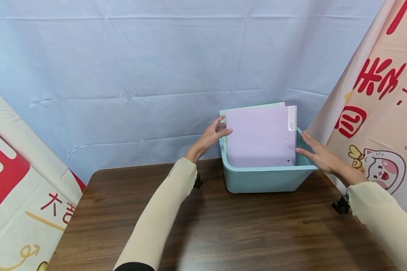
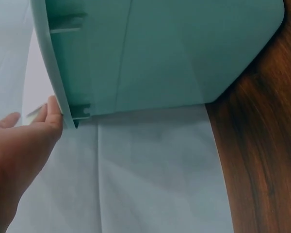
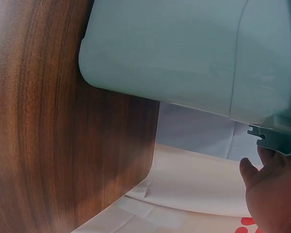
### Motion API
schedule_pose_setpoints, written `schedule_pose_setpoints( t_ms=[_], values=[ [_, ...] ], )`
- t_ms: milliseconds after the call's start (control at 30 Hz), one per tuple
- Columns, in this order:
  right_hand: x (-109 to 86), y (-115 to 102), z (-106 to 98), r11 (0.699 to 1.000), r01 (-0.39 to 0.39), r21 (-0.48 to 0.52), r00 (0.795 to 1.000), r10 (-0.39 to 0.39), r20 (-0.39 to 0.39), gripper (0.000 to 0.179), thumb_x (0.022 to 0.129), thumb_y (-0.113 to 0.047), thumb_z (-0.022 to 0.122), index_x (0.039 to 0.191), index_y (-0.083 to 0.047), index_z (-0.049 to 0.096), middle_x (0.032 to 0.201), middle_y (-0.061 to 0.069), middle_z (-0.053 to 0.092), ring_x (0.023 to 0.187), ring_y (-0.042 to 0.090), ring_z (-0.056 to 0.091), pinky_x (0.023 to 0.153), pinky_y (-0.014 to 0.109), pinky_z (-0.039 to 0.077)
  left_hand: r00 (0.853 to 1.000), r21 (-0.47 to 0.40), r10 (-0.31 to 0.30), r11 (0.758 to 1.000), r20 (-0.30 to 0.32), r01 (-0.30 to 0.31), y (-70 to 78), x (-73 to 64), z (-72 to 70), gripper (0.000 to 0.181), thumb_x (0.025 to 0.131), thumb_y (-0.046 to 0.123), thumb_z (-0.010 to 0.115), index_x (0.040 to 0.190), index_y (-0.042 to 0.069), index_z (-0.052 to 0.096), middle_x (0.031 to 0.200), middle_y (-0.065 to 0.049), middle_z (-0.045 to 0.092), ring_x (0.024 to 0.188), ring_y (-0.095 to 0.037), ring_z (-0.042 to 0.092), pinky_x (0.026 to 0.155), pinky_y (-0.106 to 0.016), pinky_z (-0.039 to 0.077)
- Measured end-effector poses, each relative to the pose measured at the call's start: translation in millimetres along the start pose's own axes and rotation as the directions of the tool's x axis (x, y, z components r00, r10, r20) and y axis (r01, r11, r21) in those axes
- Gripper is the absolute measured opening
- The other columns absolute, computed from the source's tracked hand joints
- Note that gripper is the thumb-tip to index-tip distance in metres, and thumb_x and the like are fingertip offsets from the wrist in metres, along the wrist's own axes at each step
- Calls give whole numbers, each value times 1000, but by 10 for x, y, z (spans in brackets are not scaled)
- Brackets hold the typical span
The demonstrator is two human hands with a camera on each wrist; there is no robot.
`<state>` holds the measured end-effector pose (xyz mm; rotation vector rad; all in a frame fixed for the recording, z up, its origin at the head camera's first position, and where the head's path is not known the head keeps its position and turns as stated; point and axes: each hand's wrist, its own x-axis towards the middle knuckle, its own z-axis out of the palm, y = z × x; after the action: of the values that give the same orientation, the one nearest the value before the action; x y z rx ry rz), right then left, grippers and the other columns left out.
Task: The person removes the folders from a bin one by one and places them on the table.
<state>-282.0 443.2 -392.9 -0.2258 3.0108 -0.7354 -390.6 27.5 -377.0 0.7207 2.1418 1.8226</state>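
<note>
A light blue-green plastic bin (image 1: 261,180) stands near the back of the table. Upright in it is a lilac file folder (image 1: 257,139) with a label strip and two small rivets at its right side. Behind it, the top and left edges of a pale green folder (image 1: 222,112) show. My left hand (image 1: 210,135) is at the folders' left edge, thumb over the lilac front, fingers loosely bent by the bin's rim (image 2: 51,73). At the bin's right side, my right hand (image 1: 320,153) has its fingers extended along the rim, thumb near the lilac folder's edge.
The dark wood table (image 1: 203,226) extends to the left and in front of the bin. A pale blue cloth (image 1: 156,75) hangs behind. Printed cloths hang at the left (image 1: 17,188) and right (image 1: 376,94), the right one close beside the bin.
</note>
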Motion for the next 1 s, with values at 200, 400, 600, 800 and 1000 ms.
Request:
schedule_pose_setpoints(
  t_ms=[200,400,600,800,1000],
  values=[
    [9,-4,1,1000,0,1,1000,0,-1,89,110,-52,45,170,-11,-6,174,26,-9,155,60,1,109,88,11,1000,-7,16,1000,15,-16,-17,26,16,85,100,32,72,170,22,25,166,-14,40,143,-28,50,122,-49,38],
    [12,-2,1,1000,-13,2,1000,13,4,90,110,-54,45,170,-12,-7,174,24,-10,156,60,0,109,89,11,1000,-16,25,1000,16,-24,-22,47,37,83,101,33,72,170,25,27,164,-13,42,136,-24,52,121,-47,40],
    [2,-8,0,1000,-1,-2,1000,1,-4,88,110,-52,44,169,-9,-6,174,26,-9,155,60,1,110,88,10,1000,30,25,999,2,-25,-17,68,61,82,99,37,73,169,26,30,161,-13,43,136,-25,47,118,-49,39],
    [-18,-26,-5,1000,9,14,1000,-9,-10,87,111,-50,45,169,-8,-5,174,26,-9,156,59,0,112,86,8,999,43,32,999,5,-33,-23,63,81,81,98,33,75,167,27,34,163,-10,40,145,-25,42,120,-51,37],
    [-22,-26,2,999,30,30,999,-29,-21,86,111,-48,45,169,-6,-3,174,26,-8,157,57,-1,115,84,5,997,-56,79,995,10,-78,-35,66,114,77,99,16,76,166,23,38,157,-12,45,134,-27,58,106,-38,50]
  ],
)
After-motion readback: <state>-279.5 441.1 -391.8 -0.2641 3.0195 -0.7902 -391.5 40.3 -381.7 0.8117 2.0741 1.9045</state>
